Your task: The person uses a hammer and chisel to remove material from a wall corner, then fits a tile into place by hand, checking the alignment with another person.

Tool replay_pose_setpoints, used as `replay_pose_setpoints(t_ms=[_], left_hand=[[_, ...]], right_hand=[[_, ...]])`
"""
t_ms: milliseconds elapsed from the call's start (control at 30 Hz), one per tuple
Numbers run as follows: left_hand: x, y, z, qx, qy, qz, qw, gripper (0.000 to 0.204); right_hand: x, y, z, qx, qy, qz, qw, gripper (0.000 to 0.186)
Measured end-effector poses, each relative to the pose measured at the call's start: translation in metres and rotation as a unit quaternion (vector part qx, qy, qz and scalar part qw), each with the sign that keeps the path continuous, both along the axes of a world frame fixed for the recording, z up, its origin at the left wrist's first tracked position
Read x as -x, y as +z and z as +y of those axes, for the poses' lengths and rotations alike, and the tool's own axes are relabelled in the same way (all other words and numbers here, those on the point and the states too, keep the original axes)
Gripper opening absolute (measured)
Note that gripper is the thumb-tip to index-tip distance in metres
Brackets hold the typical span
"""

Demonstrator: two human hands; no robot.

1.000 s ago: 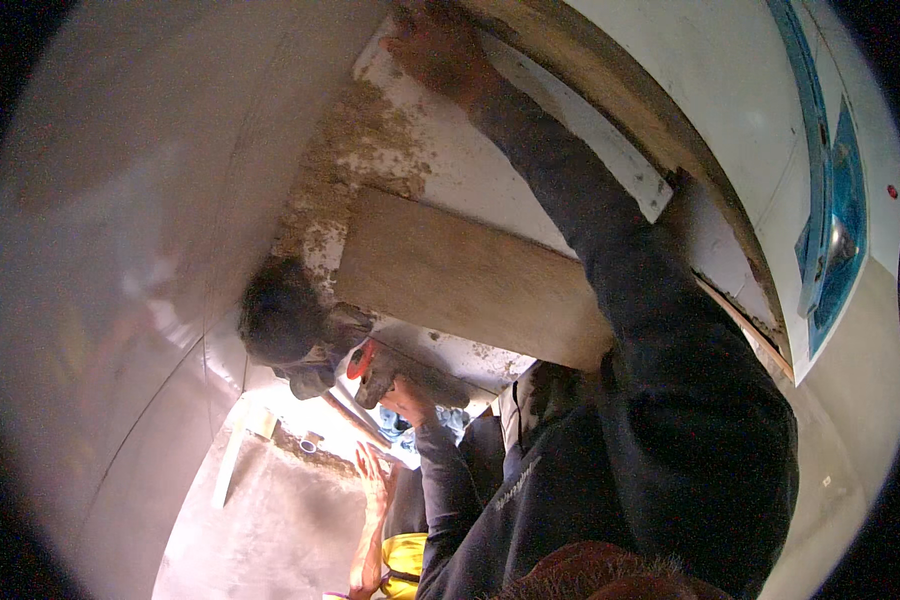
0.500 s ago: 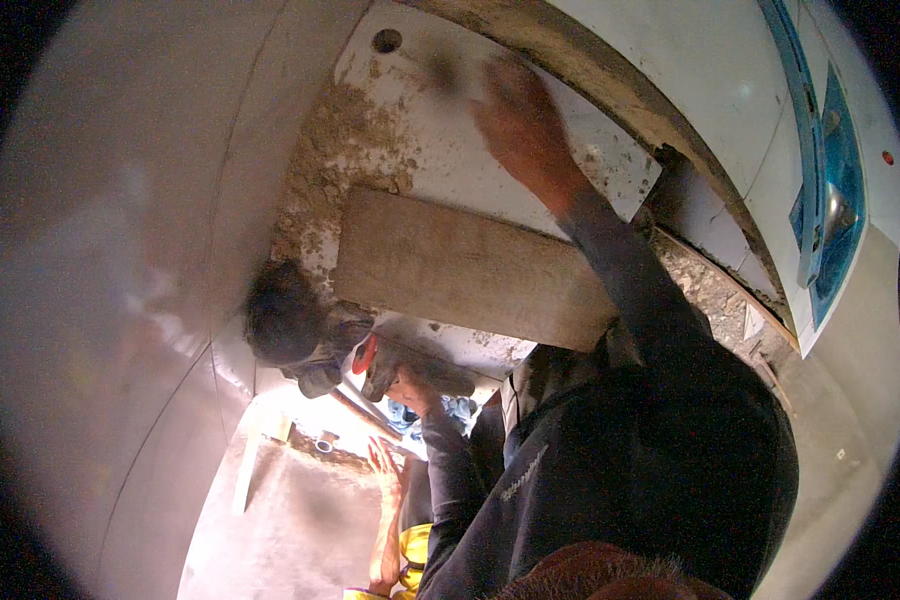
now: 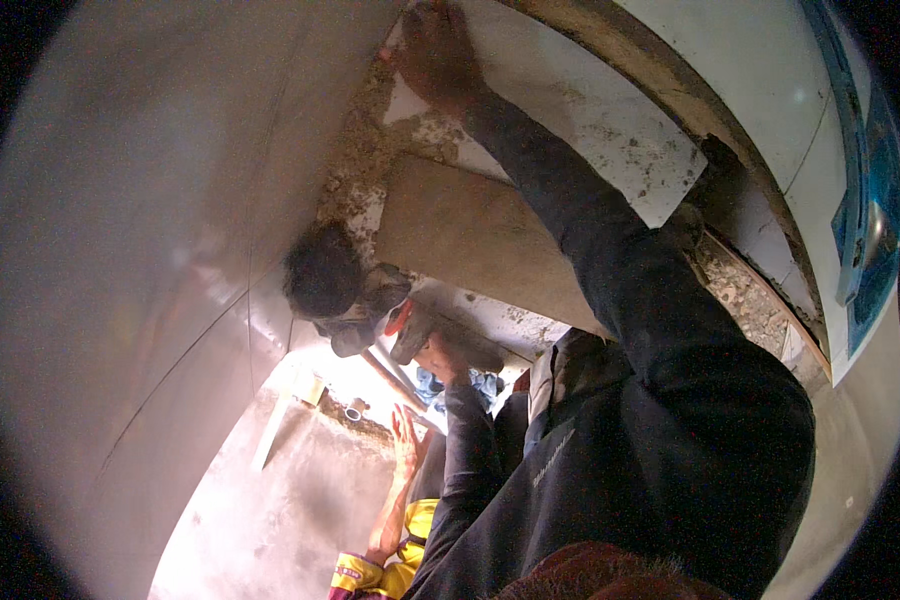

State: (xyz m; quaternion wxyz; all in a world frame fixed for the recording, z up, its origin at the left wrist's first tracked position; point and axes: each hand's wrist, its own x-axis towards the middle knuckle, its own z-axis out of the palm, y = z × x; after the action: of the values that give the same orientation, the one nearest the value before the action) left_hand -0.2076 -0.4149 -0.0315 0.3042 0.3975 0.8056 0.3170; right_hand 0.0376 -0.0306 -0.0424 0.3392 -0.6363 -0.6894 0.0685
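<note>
My right hand (image 3: 438, 52) lies flat on the upper left corner of a large white tile (image 3: 610, 140) spotted with mortar, my dark sleeve stretched across it. Just below the tile sits a beige rectangular tile (image 3: 470, 235), partly hidden by my arm. My left hand (image 3: 440, 357) is lower down, closed on a red-handled trowel (image 3: 410, 325) with grey mortar on its blade. The trowel is right beside the dark-haired head of another person (image 3: 320, 272).
Rough mortar (image 3: 370, 150) covers the surface left of the tiles. A second person's hand with a yellow sleeve (image 3: 405, 445) reaches up from below. A short pipe end (image 3: 355, 410) sticks out near a bright floor patch. A blue-edged panel (image 3: 870, 200) lies at far right.
My right hand slid right and down over the white tile, then back to its upper left corner. My left hand kept hold of the trowel.
</note>
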Motion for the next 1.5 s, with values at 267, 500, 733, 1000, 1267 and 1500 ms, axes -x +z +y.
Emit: replay_pose_setpoints(t_ms=[267, 500, 733, 1000, 1267, 1500], left_hand=[[0.026, -0.030, -0.019, -0.067, 0.045, -0.201, 0.976, 0.049], [0.020, -0.020, -0.017, -0.120, 0.126, -0.274, 0.946, 0.044], [0.010, 0.007, -0.008, -0.184, 0.020, -0.103, 0.977, 0.049], [0.029, 0.006, -0.009, -0.172, 0.046, -0.067, 0.982, 0.060], [0.034, -0.026, -0.017, -0.121, 0.062, 0.021, 0.990, 0.076], [0.031, -0.013, -0.055, 0.032, 0.005, 0.209, 0.977, 0.090]], right_hand=[[0.095, 0.061, -0.084, 0.170, 0.238, 0.108, 0.950, 0.051], [-0.073, 0.077, -0.222, 0.156, 0.096, 0.208, 0.961, 0.019], [-0.243, 0.088, -0.398, 0.437, -0.043, 0.080, 0.895, 0.030], [-0.203, 0.036, -0.431, 0.471, -0.198, 0.493, 0.704, 0.062], [-0.172, 0.032, -0.443, 0.327, -0.209, 0.796, 0.465, 0.065], [-0.168, 0.033, -0.446, 0.346, -0.251, 0.779, 0.458, 0.064]])
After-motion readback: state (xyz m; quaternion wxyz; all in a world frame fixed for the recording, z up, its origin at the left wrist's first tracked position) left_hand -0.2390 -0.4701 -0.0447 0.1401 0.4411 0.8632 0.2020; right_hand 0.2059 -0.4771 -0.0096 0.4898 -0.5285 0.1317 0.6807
